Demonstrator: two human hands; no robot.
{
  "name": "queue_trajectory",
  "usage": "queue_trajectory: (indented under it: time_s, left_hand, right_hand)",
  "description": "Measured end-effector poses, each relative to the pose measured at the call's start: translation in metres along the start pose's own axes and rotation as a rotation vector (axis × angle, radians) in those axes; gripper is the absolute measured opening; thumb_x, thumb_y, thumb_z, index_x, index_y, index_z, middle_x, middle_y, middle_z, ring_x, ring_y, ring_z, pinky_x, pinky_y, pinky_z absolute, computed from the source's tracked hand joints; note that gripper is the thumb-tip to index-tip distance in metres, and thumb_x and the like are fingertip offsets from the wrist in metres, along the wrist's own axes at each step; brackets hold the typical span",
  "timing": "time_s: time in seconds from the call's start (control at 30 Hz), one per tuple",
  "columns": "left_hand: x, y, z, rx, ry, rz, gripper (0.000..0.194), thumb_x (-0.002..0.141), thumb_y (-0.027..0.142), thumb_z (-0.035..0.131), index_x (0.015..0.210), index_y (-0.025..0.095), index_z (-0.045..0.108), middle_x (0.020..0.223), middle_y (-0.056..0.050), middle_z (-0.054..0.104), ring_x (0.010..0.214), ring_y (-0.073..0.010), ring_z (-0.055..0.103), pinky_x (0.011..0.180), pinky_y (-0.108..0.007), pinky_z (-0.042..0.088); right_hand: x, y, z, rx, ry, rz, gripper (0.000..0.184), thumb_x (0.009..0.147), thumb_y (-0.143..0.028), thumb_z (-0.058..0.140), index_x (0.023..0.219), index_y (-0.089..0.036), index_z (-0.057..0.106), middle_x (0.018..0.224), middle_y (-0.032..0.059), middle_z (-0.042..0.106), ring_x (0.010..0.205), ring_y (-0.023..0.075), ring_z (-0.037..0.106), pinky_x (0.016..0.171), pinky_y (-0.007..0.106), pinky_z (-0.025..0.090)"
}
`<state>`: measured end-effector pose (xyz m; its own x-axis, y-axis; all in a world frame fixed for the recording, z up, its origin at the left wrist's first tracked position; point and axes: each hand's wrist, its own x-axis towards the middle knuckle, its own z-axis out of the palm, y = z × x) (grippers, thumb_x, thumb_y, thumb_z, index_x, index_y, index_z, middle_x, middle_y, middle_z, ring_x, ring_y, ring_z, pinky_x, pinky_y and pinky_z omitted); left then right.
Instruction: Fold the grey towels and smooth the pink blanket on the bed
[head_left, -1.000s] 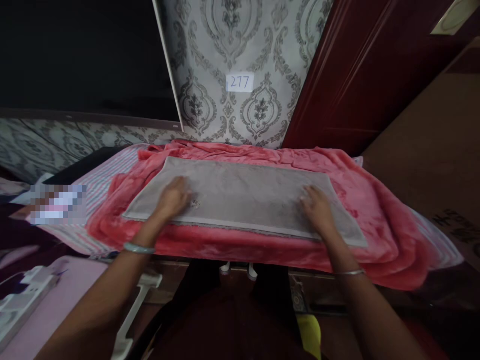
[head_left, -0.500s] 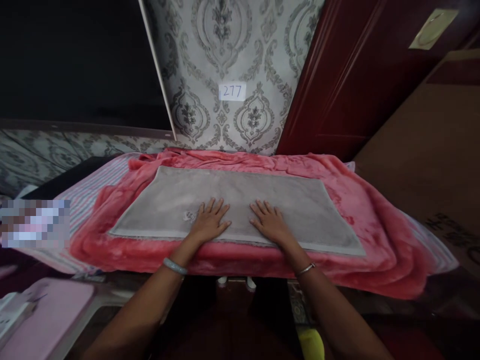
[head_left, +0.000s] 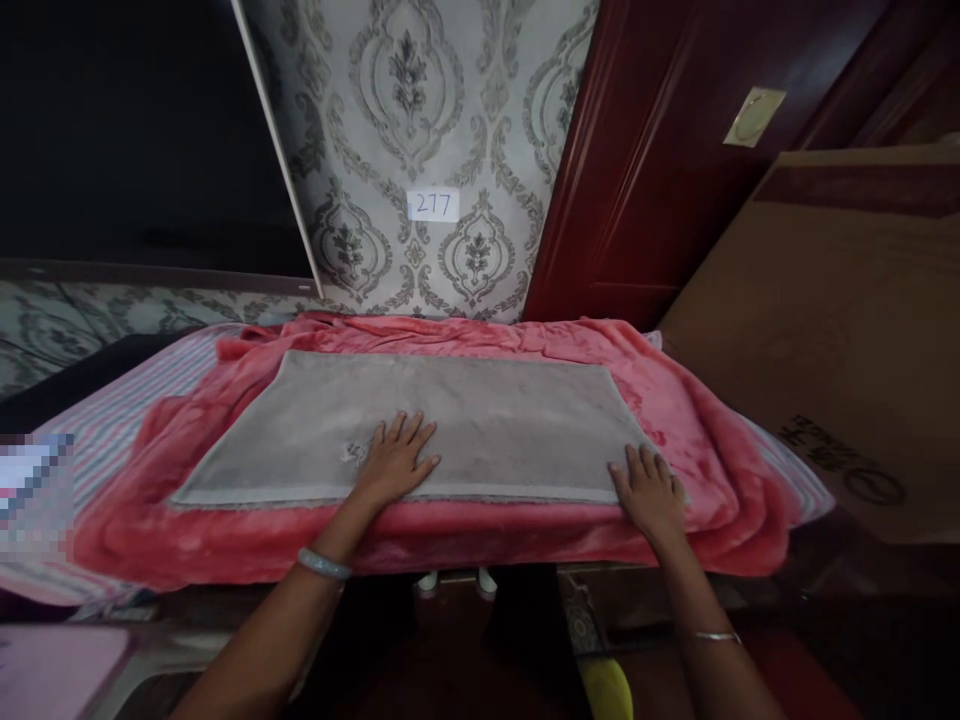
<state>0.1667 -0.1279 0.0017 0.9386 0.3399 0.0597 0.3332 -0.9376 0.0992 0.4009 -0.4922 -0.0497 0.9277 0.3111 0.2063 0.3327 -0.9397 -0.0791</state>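
A grey towel (head_left: pixel 480 420), folded into a long rectangle, lies flat on a rumpled pink plush blanket (head_left: pixel 240 550). My left hand (head_left: pixel 395 460) rests open on the towel's near half, left of the middle, fingers spread. Just left of that hand is a small pale emblem (head_left: pixel 352 453) on the towel. At the towel's near right corner lies my right hand (head_left: pixel 651 490), open and palm down, covering that corner. Neither hand grips anything.
A striped sheet (head_left: pixel 127 410) shows under the blanket. Behind stand a dark television (head_left: pixel 142 140) and a patterned wall with a paper (head_left: pixel 433 205) marked 277. To the right are a dark red door (head_left: pixel 637 150) and a cardboard box (head_left: pixel 832 330).
Both hands went from blurred near the towel's two sides to flat near its middle. Since then my right hand has moved right to the near corner. The view has turned slightly right.
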Motion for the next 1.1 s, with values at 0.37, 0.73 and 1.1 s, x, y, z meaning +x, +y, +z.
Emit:
queue_trajectory:
  time_s: [0.37, 0.73, 1.1]
  left_hand:
    - [0.044, 0.055, -0.018, 0.037, 0.098, 0.05, 0.062, 0.098, 0.048, 0.044, 0.154, 0.023, 0.04, 0.165, -0.012, 0.029, 0.153, -0.0346, 0.023, 0.121, -0.06, 0.021]
    - [0.056, 0.058, 0.011, 0.089, 0.039, 0.065, 0.061, 0.098, 0.053, 0.042, 0.156, 0.033, 0.037, 0.167, -0.003, 0.024, 0.154, -0.0363, 0.016, 0.12, -0.065, 0.019]
    - [0.056, 0.059, 0.01, 0.084, 0.035, 0.063, 0.061, 0.097, 0.05, 0.045, 0.155, 0.031, 0.038, 0.167, -0.004, 0.024, 0.154, -0.0359, 0.015, 0.121, -0.064, 0.018]
  right_hand:
    - [0.045, -0.141, -0.035, 0.287, -0.202, -0.498, 0.061, 0.1, -0.04, 0.04, 0.158, -0.02, 0.033, 0.166, 0.0126, 0.024, 0.152, 0.0267, 0.024, 0.118, 0.045, 0.029]
    - [0.123, -0.103, -0.011, 0.072, -0.19, -0.391, 0.061, 0.103, -0.048, 0.028, 0.16, -0.026, 0.027, 0.168, 0.007, 0.021, 0.153, 0.0276, 0.019, 0.121, 0.051, 0.018]
    - [0.145, -0.055, -0.012, 0.058, -0.156, 0.068, 0.061, 0.103, -0.049, 0.023, 0.158, -0.024, 0.03, 0.167, 0.0116, 0.022, 0.152, 0.0347, 0.018, 0.116, 0.062, 0.023]
